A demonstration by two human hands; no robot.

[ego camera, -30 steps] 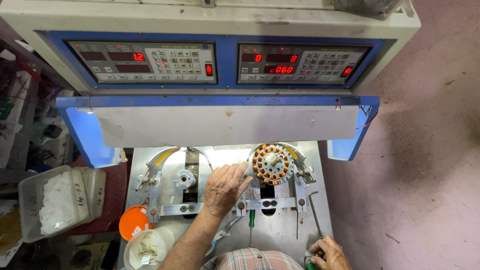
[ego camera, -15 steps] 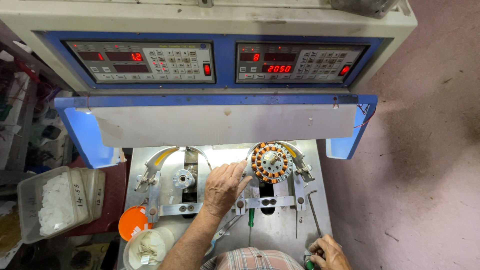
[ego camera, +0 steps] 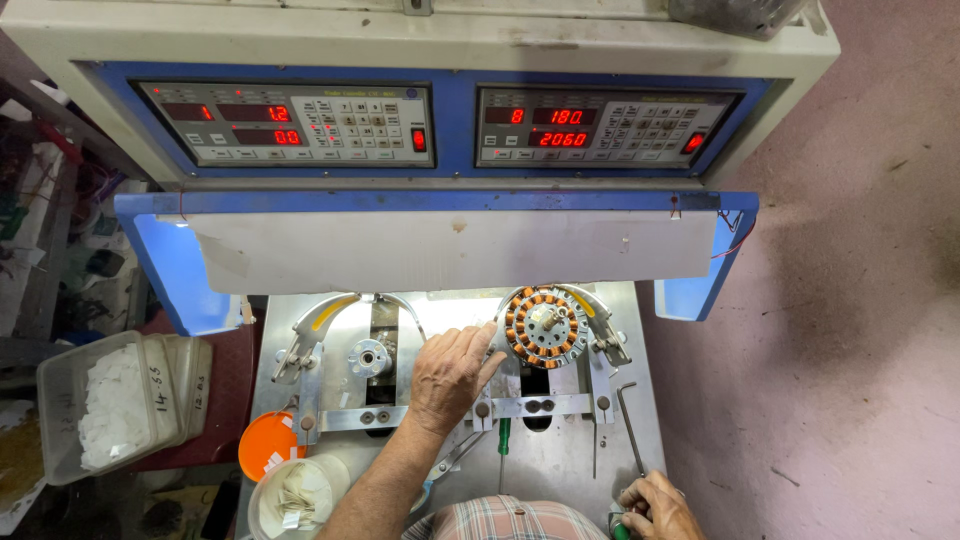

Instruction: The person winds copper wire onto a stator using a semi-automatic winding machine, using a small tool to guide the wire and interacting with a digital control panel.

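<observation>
Left hand fingers splayed, touching copper-wound stator; right hand clenching green handle.

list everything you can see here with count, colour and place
round copper-wound stator: one, orange and silver, right fixture of the bench
bare silver spindle: one, left fixture
control panels with red digits: two, grey, top of the machine
blue shelf: one, under the panels
clear plastic tub of white pieces: one, far left
orange lid: one, lower left
green-handled screwdriver: one, bench centre
left hand: open, fingertips at the stator's edge
right hand: bottom right, grip on a green knob
</observation>
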